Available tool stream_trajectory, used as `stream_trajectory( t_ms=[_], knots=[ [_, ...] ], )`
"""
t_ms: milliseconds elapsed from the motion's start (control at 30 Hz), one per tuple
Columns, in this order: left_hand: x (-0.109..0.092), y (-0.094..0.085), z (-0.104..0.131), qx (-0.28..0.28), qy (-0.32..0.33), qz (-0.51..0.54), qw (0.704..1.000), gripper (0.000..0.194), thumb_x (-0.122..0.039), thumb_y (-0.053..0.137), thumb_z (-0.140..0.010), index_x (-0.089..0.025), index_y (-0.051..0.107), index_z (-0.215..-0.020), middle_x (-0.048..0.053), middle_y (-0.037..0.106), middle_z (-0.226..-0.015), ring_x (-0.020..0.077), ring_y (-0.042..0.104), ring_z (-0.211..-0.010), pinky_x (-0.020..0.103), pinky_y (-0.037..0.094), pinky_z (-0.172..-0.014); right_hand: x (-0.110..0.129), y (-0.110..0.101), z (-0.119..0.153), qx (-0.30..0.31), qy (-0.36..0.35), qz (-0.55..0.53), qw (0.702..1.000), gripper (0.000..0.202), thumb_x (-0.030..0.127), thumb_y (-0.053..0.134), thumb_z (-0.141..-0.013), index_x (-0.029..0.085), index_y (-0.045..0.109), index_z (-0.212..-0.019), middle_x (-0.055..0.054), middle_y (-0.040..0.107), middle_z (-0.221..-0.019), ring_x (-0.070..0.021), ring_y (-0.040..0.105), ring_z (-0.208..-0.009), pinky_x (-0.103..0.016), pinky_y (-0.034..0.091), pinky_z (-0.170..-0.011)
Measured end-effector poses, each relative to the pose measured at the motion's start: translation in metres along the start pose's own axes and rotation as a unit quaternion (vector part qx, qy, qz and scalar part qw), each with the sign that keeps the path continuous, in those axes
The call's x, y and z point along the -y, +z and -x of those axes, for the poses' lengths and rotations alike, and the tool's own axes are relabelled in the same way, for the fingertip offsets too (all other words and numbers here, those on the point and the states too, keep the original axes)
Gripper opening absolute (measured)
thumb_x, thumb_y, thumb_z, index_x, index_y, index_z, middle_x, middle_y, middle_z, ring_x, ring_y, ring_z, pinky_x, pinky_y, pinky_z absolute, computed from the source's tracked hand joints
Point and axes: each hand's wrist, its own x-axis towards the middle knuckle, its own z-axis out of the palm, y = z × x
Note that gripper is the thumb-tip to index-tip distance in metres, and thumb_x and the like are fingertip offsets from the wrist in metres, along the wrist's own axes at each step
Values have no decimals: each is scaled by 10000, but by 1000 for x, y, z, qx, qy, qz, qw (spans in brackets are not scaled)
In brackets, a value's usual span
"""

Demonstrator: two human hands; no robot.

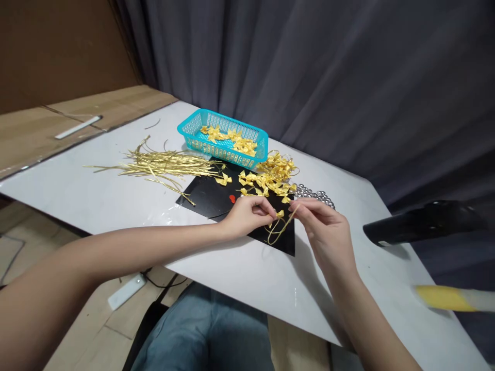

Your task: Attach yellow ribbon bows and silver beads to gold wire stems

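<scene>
My left hand (247, 216) rests over the black mat (204, 193), thumb and fingers pinched on a small yellow bow (280, 214). My right hand (328, 232) pinches the end of a thin gold cord (285, 225), which loops down between both hands. More yellow bows (266, 180) lie on the mat beyond my fingers. A small red piece (232, 198) is beside my left hand. Silver beads (311, 193) are heaped just behind my right hand.
A blue basket (224, 150) with yellow bows stands at the back. Gold cords (166, 164) lie in a bundle at the left, and looped yellow pieces (279, 165) are piled right of the basket. A black cylindrical object (410, 225) and a yellow-and-white object (444, 298) are at the right.
</scene>
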Motion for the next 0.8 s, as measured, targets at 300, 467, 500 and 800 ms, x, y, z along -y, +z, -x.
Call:
stream_trajectory(
  t_ms=[300,467,500,800],
  knots=[
    [1,-1,0,-1,8,2,1000,67,-76,706,-722,-111,650,-709,50,718,-755,125,682,-704,233,524,-723,-6,0,0,-9,17,7,1000,120,360,809,-727,248,772,-748,-16,702,-787,-181,648,-798,-345,523,-797],
    [-1,-1,0,1,12,7,1000,63,-95,711,-730,-107,651,-715,55,716,-767,130,685,-725,242,525,-742,-5,2,2,-25,30,11,999,84,319,800,-724,241,771,-735,-19,706,-787,-181,636,-802,-335,512,-784],
    [-1,-1,1,2,12,8,1000,62,-98,711,-730,-106,652,-715,55,715,-768,130,685,-728,242,525,-746,-5,2,3,-23,33,17,999,79,313,796,-725,239,770,-733,-21,706,-786,-180,635,-799,-332,512,-778],
    [-2,-3,-2,-17,28,29,999,65,-106,719,-708,-113,654,-706,50,709,-771,144,689,-760,273,541,-774,-13,-7,4,25,87,57,994,250,320,776,-708,236,670,-918,-24,656,-986,-113,547,-635,-273,464,-586]
  ],
)
